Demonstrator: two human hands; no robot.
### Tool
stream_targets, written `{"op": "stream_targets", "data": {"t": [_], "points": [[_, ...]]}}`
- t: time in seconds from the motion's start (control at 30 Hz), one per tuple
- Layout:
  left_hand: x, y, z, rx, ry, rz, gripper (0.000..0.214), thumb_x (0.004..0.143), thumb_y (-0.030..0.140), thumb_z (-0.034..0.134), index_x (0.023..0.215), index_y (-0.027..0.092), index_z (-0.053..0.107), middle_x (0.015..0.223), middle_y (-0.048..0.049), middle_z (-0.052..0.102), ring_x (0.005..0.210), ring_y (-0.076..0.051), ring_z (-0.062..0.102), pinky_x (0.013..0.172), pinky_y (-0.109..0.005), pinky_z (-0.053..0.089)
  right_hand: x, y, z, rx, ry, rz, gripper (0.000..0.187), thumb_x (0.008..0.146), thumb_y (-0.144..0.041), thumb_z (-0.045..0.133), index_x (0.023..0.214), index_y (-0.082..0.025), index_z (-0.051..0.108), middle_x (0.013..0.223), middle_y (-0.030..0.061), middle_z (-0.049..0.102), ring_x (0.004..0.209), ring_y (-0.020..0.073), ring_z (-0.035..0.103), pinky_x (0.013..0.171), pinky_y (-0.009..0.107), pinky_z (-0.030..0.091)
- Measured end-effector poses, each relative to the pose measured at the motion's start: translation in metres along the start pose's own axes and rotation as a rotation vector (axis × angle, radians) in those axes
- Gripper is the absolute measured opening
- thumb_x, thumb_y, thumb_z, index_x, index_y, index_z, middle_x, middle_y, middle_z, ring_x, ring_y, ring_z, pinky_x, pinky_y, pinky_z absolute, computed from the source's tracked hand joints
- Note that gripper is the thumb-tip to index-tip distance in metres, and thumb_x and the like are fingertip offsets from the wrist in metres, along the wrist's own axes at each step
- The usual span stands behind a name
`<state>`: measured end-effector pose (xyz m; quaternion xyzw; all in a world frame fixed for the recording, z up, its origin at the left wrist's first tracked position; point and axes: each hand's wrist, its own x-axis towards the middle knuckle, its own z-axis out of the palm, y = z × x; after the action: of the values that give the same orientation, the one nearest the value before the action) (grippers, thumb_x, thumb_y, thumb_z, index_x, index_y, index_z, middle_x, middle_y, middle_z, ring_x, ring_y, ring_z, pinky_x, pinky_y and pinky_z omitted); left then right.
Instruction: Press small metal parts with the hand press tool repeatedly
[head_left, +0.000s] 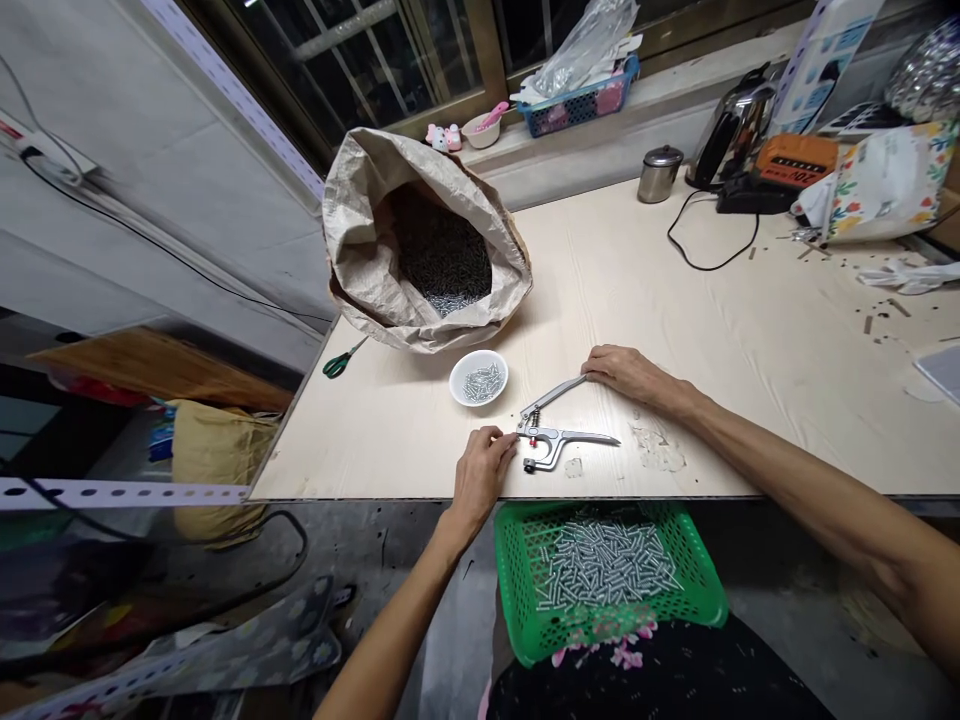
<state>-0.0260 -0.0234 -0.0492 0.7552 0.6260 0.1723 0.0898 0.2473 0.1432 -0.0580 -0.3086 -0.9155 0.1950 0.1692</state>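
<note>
Silver snap-fastener pliers [555, 440] lie on the wooden table with their handles spread apart and a small spring between them. A red bit shows near the jaw. My right hand [622, 372] is closed around the end of the upper handle. At the head end, my left hand [481, 465] has its fingertips pinched against the pliers; whether a small part is also between them is hidden. Behind the left hand stands a white bowl [459, 391] of small metal pieces. A green basket [517, 640] of short silver metal pins rests on the lap below the table edge.
A large paper-lined sack [360, 220] holding dark and silver small parts stands open at the back left. Green-handled scissors [337, 365] lie left. A metal canister [660, 174], a kettle [731, 125], an orange box [796, 160] and a flowered bag [889, 185] occupy the back right.
</note>
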Motion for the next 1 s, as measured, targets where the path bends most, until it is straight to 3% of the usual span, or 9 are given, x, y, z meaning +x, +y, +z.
{"op": "stream_targets", "data": {"t": [0.13, 0.27, 0.4, 0.5, 0.6, 0.7, 0.77, 0.9, 1.0], "points": [[0.021, -0.002, 0.002, 0.041, -0.066, -0.003, 0.018, 0.094, 0.025, 0.044, 0.096, 0.02, 0.062, 0.096, -0.0053, 0.059, 0.093, -0.018, 0.055, 0.08, -0.031, 0.049, 0.001, -0.003, -0.001, -0.01, -0.003, 0.016, 0.031, 0.098, -0.027, 0.037, 0.092, -0.019, 0.067, 0.09, 0.0078, 0.059, 0.083, 0.0184, 0.055, 0.073, 0.032, 0.045], [0.029, -0.006, -0.009, 0.148, -0.22, 0.045, 0.017, 0.095, 0.023, 0.043, 0.09, 0.019, 0.059, 0.092, -0.0051, 0.058, 0.089, -0.019, 0.055, 0.076, -0.031, 0.048, 0.001, -0.005, -0.002, -0.013, 0.004, 0.019, 0.031, 0.098, -0.026, 0.037, 0.091, -0.018, 0.066, 0.09, 0.0077, 0.059, 0.082, 0.018, 0.056, 0.073, 0.031, 0.045], [0.01, 0.007, -0.027, 0.187, -0.24, 0.088, 0.02, 0.095, 0.022, 0.041, 0.087, 0.017, 0.058, 0.089, -0.0066, 0.059, 0.086, -0.019, 0.056, 0.074, -0.031, 0.048, 0.001, -0.006, -0.001, -0.005, 0.028, 0.019, 0.031, 0.098, -0.025, 0.037, 0.09, -0.018, 0.066, 0.089, 0.0082, 0.059, 0.08, 0.018, 0.056, 0.071, 0.031, 0.046], [-0.013, 0.024, -0.039, 0.109, -0.288, 0.237, 0.022, 0.096, 0.024, 0.041, 0.088, 0.019, 0.061, 0.086, -0.0056, 0.061, 0.083, -0.018, 0.056, 0.069, -0.029, 0.049, 0.001, -0.006, 0.0, 0.007, 0.033, 0.02, 0.031, 0.098, -0.025, 0.037, 0.09, -0.018, 0.066, 0.089, 0.0084, 0.059, 0.079, 0.0181, 0.056, 0.069, 0.031, 0.046], [-0.014, 0.026, -0.05, 0.115, -0.26, 0.276, 0.02, 0.094, 0.029, 0.046, 0.09, 0.02, 0.064, 0.086, -0.0055, 0.063, 0.082, -0.018, 0.056, 0.066, -0.029, 0.049, 0.002, -0.005, 0.002, 0.012, 0.046, 0.021, 0.032, 0.098, -0.025, 0.037, 0.09, -0.019, 0.067, 0.089, 0.0085, 0.06, 0.08, 0.0183, 0.056, 0.07, 0.032, 0.047], [0.017, 0.004, -0.056, 0.203, -0.032, 0.073, 0.025, 0.095, 0.029, 0.043, 0.089, 0.021, 0.066, 0.086, -0.0061, 0.063, 0.084, -0.019, 0.055, 0.071, -0.031, 0.049, 0.002, -0.005, 0.005, 0.014, 0.063, 0.039, 0.032, 0.097, -0.025, 0.037, 0.09, -0.019, 0.067, 0.09, 0.0087, 0.06, 0.081, 0.0189, 0.057, 0.071, 0.033, 0.048], [0.048, -0.013, -0.055, 0.208, 0.059, -0.034, 0.022, 0.094, 0.027, 0.046, 0.091, 0.021, 0.067, 0.088, -0.0061, 0.064, 0.086, -0.019, 0.056, 0.074, -0.031, 0.048, 0.001, -0.005, 0.008, 0.016, 0.075, 0.041, 0.031, 0.097, -0.025, 0.037, 0.09, -0.019, 0.067, 0.09, 0.0087, 0.06, 0.082, 0.0194, 0.057, 0.072, 0.034, 0.048], [0.099, -0.028, -0.041, 0.235, 0.021, -0.123, 0.019, 0.089, 0.023, 0.051, 0.088, 0.02, 0.069, 0.09, -0.0066, 0.066, 0.089, -0.021, 0.057, 0.075, -0.031, 0.047, 0.001, -0.004, 0.011, 0.023, 0.096, 0.047, 0.032, 0.097, -0.024, 0.037, 0.09, -0.019, 0.067, 0.09, 0.0086, 0.061, 0.084, 0.0195, 0.057, 0.075, 0.034, 0.049], [0.117, -0.024, -0.032, 0.307, -0.031, -0.184, 0.021, 0.088, 0.02, 0.049, 0.086, 0.017, 0.069, 0.093, -0.0086, 0.067, 0.091, -0.022, 0.058, 0.074, -0.031, 0.045, 0.002, -0.005, 0.01, 0.036, 0.092, 0.054, 0.031, 0.097, -0.023, 0.038, 0.089, -0.019, 0.067, 0.09, 0.0085, 0.061, 0.084, 0.0195, 0.057, 0.075, 0.034, 0.048]]}}
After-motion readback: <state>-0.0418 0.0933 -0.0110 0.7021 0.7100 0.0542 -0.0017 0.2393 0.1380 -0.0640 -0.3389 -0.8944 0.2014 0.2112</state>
